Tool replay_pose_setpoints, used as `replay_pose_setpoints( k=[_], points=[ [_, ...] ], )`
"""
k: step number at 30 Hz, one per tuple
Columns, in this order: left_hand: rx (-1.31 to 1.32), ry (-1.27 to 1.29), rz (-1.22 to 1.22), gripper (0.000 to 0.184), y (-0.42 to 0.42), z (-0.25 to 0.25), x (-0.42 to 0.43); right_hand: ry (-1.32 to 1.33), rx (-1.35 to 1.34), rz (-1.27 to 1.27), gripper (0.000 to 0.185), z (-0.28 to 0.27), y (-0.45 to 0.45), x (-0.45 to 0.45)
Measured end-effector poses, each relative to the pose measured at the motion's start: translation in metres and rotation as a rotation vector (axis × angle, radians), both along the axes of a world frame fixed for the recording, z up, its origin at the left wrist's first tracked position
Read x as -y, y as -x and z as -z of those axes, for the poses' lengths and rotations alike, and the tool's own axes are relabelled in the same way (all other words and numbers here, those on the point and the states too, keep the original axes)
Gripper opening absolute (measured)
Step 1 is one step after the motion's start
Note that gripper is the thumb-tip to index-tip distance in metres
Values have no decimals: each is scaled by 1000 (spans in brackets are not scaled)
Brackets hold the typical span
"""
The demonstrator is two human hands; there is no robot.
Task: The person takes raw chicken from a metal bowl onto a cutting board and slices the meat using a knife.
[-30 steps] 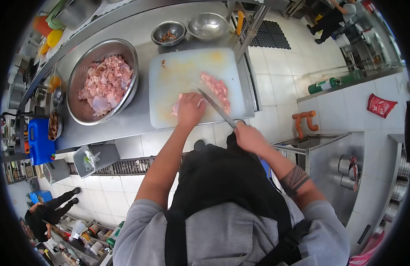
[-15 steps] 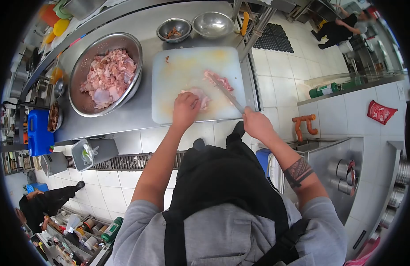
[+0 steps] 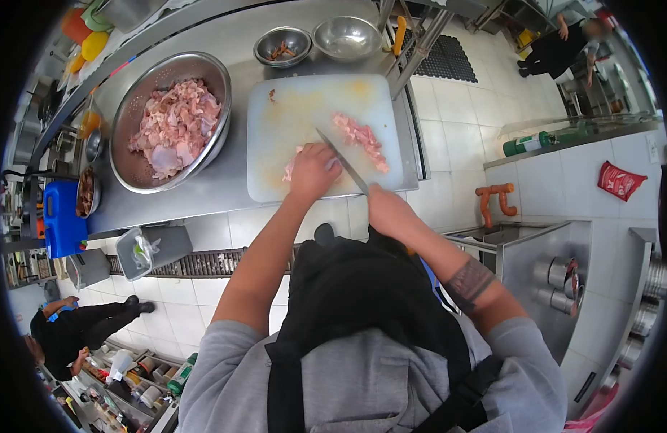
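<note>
One knife (image 3: pixel 345 163) — now against left hand (image 3: pixel 315 173), seemingly

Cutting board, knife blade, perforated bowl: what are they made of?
Cutting board: probably plastic; milky white, satin, with yellowish stains and no visible wood grain.
Knife blade: likely steel; grey with a metallic look, exact finish unclear at this size.
Perforated bowl: looks like stainless steel; silvery, with a shiny rim and punched holes.

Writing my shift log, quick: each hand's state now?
Left hand: over meat; whether closed cannot be told.
Right hand: closed, holding knife.
</note>
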State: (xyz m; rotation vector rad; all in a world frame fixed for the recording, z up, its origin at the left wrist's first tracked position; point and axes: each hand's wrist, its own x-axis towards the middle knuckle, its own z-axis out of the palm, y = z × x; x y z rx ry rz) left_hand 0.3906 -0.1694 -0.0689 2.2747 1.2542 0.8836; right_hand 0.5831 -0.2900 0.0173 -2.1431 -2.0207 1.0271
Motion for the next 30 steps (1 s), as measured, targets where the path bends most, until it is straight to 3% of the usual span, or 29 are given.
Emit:
replay_pose_setpoints(
  k=[6, 13, 16, 19, 22, 26, 30],
  points=[
    [-15, -22, 7, 26, 1, 2, 4, -165, -66, -18, 21, 32, 27, -62],
    [-12, 46, -115, 26, 15, 3, 1, 97, 61, 23, 22, -8, -22, 34],
    [164, 61, -115, 26, 23, 6, 0, 104, 103, -21, 24, -33, -40, 37],
    [182, 82, -101, 26, 28, 3, 5, -12, 82, -39, 26, -27, -35, 30],
    [120, 24, -61, 26, 24, -2, 4, 67, 65, -61, 24, -33, -18, 23],
    [62, 0, -19, 26, 20, -1, 1, 60, 47, -60, 23, -12, 1, 5],
    [60, -39, -1, 27, 19, 4, -1, -124, -6, -86, 22, 28, 30, -49]
  ],
)
